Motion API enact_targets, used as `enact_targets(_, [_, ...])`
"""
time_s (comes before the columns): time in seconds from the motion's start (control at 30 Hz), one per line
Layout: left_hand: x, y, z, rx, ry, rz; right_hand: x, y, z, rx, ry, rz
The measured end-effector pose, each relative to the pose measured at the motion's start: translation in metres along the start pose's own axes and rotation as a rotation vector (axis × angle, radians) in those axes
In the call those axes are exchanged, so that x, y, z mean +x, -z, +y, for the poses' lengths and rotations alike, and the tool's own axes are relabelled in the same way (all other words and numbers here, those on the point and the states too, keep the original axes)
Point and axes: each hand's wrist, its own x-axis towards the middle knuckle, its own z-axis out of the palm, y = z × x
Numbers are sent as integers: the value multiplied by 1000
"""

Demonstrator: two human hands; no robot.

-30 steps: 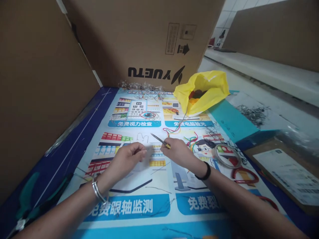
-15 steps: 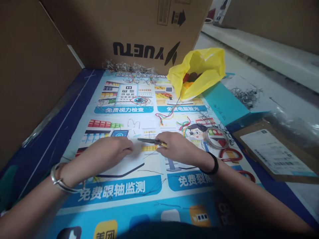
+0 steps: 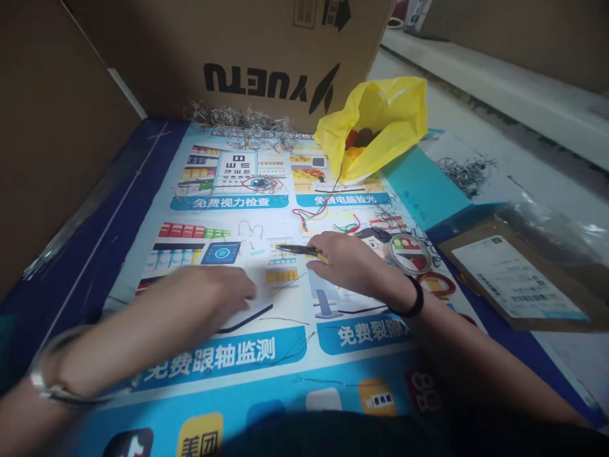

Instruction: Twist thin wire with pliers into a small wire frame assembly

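Observation:
In my right hand (image 3: 345, 259) is a pair of needle-nose pliers (image 3: 299, 250) with yellow on the handles, its jaws pointing left over the printed poster (image 3: 285, 298). My left hand (image 3: 216, 295) hangs to the left of the pliers, fingers curled together and smeared by motion; anything pinched in them is too small to make out. Beyond the hands lies a bent wire piece (image 3: 250, 228) shaped like an M. Loose thin wires (image 3: 285, 319) lie on the poster near my left hand. Colored cords (image 3: 349, 226) are partly hidden just past my right hand.
A yellow bag (image 3: 404, 120) with dark, red and yellow contents stands at the back. Tangled wire pieces (image 3: 238, 119) line the cardboard box (image 3: 157, 57). To the right are a clear tape roll (image 3: 410, 254), a red-handled item (image 3: 440, 285), a teal box (image 3: 423, 184) and a labelled parcel (image 3: 523, 279).
My left hand has moved down and toward me, blurring, and is farther from the pliers. The pliers have shifted slightly up and right, while the whole view has shifted a little.

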Motion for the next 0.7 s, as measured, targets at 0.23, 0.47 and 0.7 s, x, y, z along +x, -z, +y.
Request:
enact_targets(0.23, [7,-47,39,131,-151,-88,2,2,4,-57,-55,102])
enact_targets(0.47, [3,-56,36,311,-205,-147,12,-6,1,50,-58,78])
enact_targets(0.7, [0,-56,37,298,-207,-151,30,-23,-17,-22,10,88])
